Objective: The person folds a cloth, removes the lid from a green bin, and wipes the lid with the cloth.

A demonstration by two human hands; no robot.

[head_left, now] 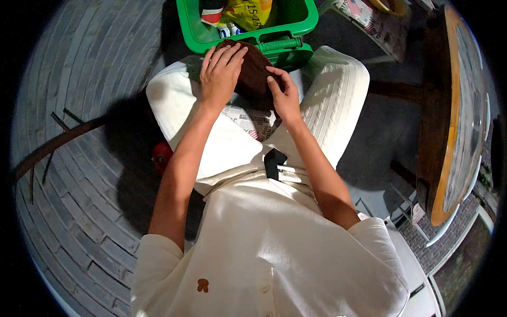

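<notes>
A dark brown piece with a matt, cloth-like surface [254,78] is held up between my knees, just in front of a green plastic bin [186,33]. My left hand [222,74] lies flat over its upper left part, fingers stretched and slightly spread. On the other side, my right hand [285,95] pinches the right edge between thumb and fingers. The lower end of the brown piece hangs above a newspaper-print surface [248,120] between my thighs. What lies behind the brown piece is hidden.
Inside the bin are a yellow bag [247,14] and a red-and-white packet [212,15]. A round wooden-edged table [446,127] stands close on my right. At upper right is a newspaper-print seat [364,21]. A curved dark bar [68,133] reaches in from the left over grey bricks.
</notes>
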